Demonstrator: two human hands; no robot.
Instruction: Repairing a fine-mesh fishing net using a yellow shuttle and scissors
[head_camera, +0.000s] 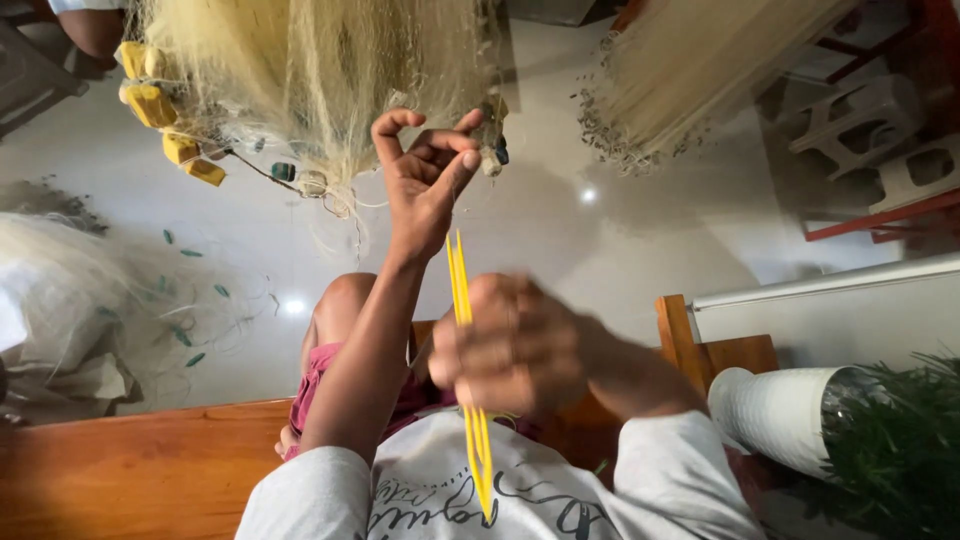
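My left hand (425, 180) is raised to the lower edge of a hanging pale yellow fishing net (300, 70), thumb and fingers pinched on its fine strands. My right hand (510, 345), blurred by motion, sits closer to my chest and grips a long yellow netting needle (470, 400) that points up toward my left wrist. Yellow floats (150, 100) and small dark weights hang along the net's edge to the left of my left hand. My knee (340, 300) shows below the arms.
A second net bundle (690, 70) hangs at the upper right. A heap of white net (60, 300) lies on the glossy floor at left. I sit on a wooden bench (130, 470). A white pot (780, 410) with a green plant stands at right. Part of another person (90, 25) shows at top left.
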